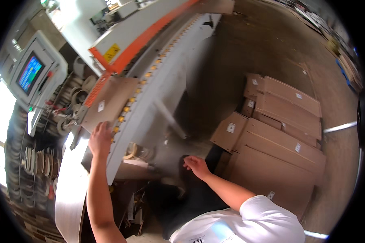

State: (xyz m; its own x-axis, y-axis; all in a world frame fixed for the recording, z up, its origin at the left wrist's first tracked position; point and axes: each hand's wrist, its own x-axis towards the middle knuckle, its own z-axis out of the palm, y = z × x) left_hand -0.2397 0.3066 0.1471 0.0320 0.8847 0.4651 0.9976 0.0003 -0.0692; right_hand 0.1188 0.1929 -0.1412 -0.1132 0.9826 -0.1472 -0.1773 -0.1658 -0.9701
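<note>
A flat brown panel (111, 99) with a small white label lies on the bed of a long edge-banding machine (148, 117). My left hand (100, 139) is at the panel's near edge, its fingers bent and closed on that edge; their undersides are hidden. Yellow rollers (127, 109) run in a row along the panel's right side. My right hand (196, 167) hangs in the air in front of my body, apart from everything. Its fingers are curled in, and nothing shows in them.
Several labelled brown panels (271, 162) lie in stacks at the right. A control screen (29, 74) stands at the far left, above racks of edge-band rolls (40, 162). The machine's orange and grey hood (129, 44) overhangs the bed ahead. A pale work surface (71, 198) is at the lower left.
</note>
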